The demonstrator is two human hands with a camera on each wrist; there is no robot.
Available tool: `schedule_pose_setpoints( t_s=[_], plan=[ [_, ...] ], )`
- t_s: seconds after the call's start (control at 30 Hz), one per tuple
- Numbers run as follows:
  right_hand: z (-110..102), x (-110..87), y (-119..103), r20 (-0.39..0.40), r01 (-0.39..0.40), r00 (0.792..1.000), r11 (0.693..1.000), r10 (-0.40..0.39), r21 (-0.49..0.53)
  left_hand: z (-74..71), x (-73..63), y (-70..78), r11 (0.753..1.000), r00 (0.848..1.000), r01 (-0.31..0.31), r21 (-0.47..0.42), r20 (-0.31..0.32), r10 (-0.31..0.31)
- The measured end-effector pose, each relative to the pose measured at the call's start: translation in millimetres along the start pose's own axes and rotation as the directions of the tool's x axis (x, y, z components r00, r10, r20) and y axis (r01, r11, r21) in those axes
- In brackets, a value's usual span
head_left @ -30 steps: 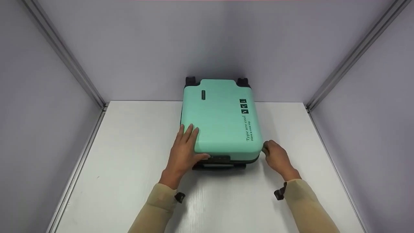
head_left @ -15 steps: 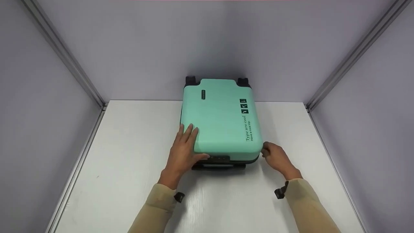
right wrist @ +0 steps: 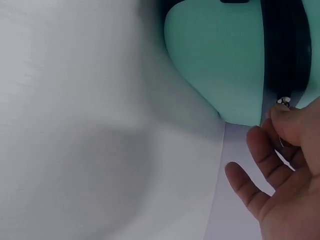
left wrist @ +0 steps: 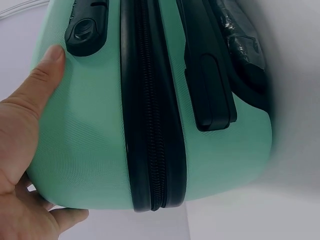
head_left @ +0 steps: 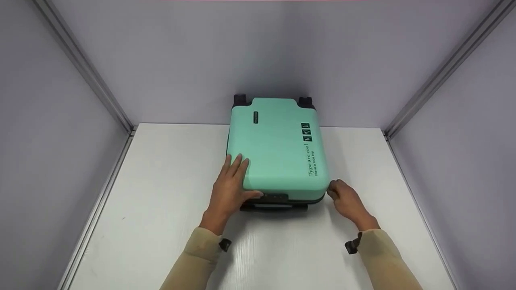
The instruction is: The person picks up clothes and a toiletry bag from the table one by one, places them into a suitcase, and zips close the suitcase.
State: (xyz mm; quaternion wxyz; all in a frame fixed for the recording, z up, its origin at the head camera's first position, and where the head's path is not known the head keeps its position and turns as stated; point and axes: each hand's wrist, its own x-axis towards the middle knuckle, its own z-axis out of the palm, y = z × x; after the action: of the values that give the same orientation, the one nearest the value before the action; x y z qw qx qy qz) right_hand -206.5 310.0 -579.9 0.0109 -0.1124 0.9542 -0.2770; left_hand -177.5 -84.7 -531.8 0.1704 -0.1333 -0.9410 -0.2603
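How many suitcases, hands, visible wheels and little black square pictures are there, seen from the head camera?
Suitcase: 1
Left hand and right hand: 2
Visible wheels: 2
Black square pictures: 3
Total: 8

Zipper pull (right wrist: 283,101) half-swallowed by the right hand (right wrist: 297,200)! | Left wrist view: combination lock (left wrist: 87,30) sliced by top edge | left hand (left wrist: 17,145) cropped at left!
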Motion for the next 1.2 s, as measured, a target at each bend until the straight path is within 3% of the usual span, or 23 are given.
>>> schedule_pose_setpoints(
  t_s=[0.23,0.73,1.03,1.2],
  plan=[
    [-4,-6.9,-4,0.051,-0.003,0.999,1.000,0.002,0.031,-0.6,0.6,3.2,0.998,0.999,0.036,-0.049,0.005,-0.036],
    [-7,-8.1,-4,0.168,0.006,0.985,0.987,-0.034,0.162,0.2,-1.1,6.1,0.994,0.996,0.089,-0.059,0.023,-0.088],
    [6,-20.2,-8,0.099,0.039,0.993,0.977,-0.061,0.210,-0.8,-1.6,4.8,0.994,0.996,0.088,-0.066,0.024,-0.087],
    [10,-26.7,-16,0.105,0.042,0.992,0.969,-0.070,0.244,-0.4,-0.7,3.0,0.997,0.998,0.067,-0.044,0.013,-0.067]
  ],
)
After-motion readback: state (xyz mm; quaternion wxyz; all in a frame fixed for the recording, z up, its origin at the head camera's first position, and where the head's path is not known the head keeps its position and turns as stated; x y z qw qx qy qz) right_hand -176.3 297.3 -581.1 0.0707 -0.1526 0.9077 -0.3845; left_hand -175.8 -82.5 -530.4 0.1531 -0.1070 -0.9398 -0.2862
